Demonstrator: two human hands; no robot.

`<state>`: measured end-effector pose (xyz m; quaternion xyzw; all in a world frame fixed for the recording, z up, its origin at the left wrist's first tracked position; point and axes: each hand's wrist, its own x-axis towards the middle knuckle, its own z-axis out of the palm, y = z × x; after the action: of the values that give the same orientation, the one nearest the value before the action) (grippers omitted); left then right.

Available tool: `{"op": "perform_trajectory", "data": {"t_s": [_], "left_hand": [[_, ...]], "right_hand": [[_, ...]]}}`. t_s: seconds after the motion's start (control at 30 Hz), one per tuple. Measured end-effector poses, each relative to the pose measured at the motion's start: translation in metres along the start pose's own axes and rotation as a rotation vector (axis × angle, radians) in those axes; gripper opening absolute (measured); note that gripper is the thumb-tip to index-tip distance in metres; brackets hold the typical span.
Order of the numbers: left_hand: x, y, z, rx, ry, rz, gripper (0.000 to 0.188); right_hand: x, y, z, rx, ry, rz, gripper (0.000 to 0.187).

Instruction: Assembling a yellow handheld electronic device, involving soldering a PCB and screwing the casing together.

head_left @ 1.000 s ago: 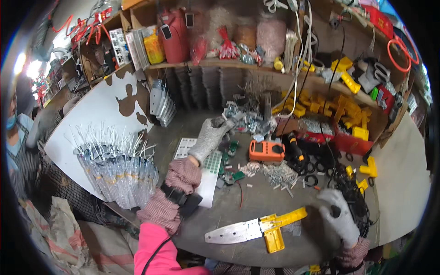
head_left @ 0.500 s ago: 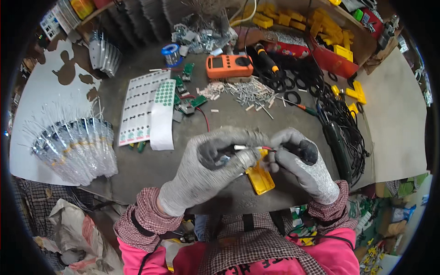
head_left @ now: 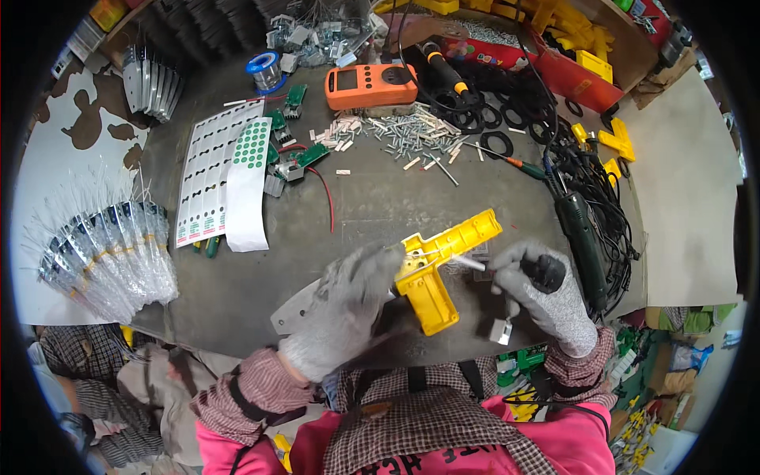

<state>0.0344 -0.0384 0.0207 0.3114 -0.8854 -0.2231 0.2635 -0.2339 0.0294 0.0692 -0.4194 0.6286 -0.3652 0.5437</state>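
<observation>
My left hand point(head_left: 352, 297), in a grey glove and partly blurred, grips the left end of a yellow plastic housing half point(head_left: 434, 297). The housing is T-shaped, with its hollow inside facing up and small parts at the junction. A flat grey metal plate point(head_left: 294, 313) with holes sticks out from under that hand. My right hand point(head_left: 542, 289), gloved too, is closed with its fingertips around a thin wire that carries a white sleeve point(head_left: 470, 263) pointing at the housing. Below those fingers hangs a small white and silver block point(head_left: 501, 331).
An orange multimeter point(head_left: 370, 86) stands behind a pile of screws and white sleeves point(head_left: 416, 134). Sticker sheets point(head_left: 214, 174), green circuit boards point(head_left: 294, 101) and a solder spool point(head_left: 265, 73) lie to the left. Black cables and a dark green tool point(head_left: 582, 245) lie right; bagged metal plates point(head_left: 115, 253) far left.
My hands have moved apart, and the yellow housing now shows between them, lifted and turned. The white sleeve has passed to my right hand's side. The view has shifted slightly.
</observation>
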Motion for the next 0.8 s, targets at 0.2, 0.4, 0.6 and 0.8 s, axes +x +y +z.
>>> {"op": "perform_trajectory", "data": {"t_s": [0.2,0.4,0.6,0.8], "left_hand": [[0.004,-0.005,-0.016,-0.099,-0.16,0.018,0.055],[0.01,-0.005,0.021,-0.242,-0.029,0.112,0.036],[0.02,0.004,0.015,0.135,-0.14,0.076,0.05],[0.009,-0.007,0.012,-0.349,-0.109,0.04,0.048]], "right_hand": [[0.007,0.014,0.018,-0.443,-0.251,-0.292,0.018],[0.016,0.011,0.031,-0.512,-0.158,-0.394,0.016],[0.015,0.011,-0.009,-0.639,0.153,-0.461,0.013],[0.021,0.013,-0.008,-0.783,0.017,-0.521,0.013]]}}
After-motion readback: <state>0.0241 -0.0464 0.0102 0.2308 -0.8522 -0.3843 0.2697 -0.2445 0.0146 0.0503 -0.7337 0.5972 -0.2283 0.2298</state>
